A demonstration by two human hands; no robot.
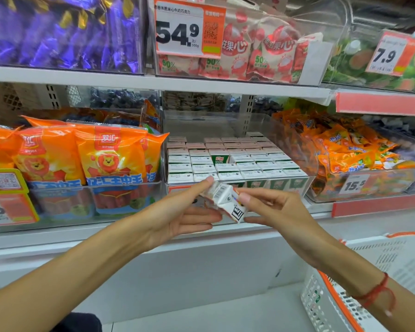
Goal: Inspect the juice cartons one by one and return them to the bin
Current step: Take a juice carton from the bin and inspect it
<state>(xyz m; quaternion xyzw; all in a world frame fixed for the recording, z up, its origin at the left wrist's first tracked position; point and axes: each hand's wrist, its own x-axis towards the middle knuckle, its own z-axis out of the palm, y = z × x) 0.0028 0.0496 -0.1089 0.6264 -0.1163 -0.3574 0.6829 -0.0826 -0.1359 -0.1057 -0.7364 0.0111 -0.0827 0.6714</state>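
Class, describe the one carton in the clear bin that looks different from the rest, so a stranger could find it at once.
Start at the middle shelf's clear bin, between the orange lion-print bags and the orange snack packets. It holds rows of small cartons showing pale tops. Near the centre, one carton shows a green face marked 100%, unlike its neighbours.

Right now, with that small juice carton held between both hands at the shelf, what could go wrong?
The small white juice carton is held only by fingertips of the left hand and right hand, in front of the clear plastic bin; it could slip and fall. The one gap among the packed cartons looks tight, so reinsertion might jam.
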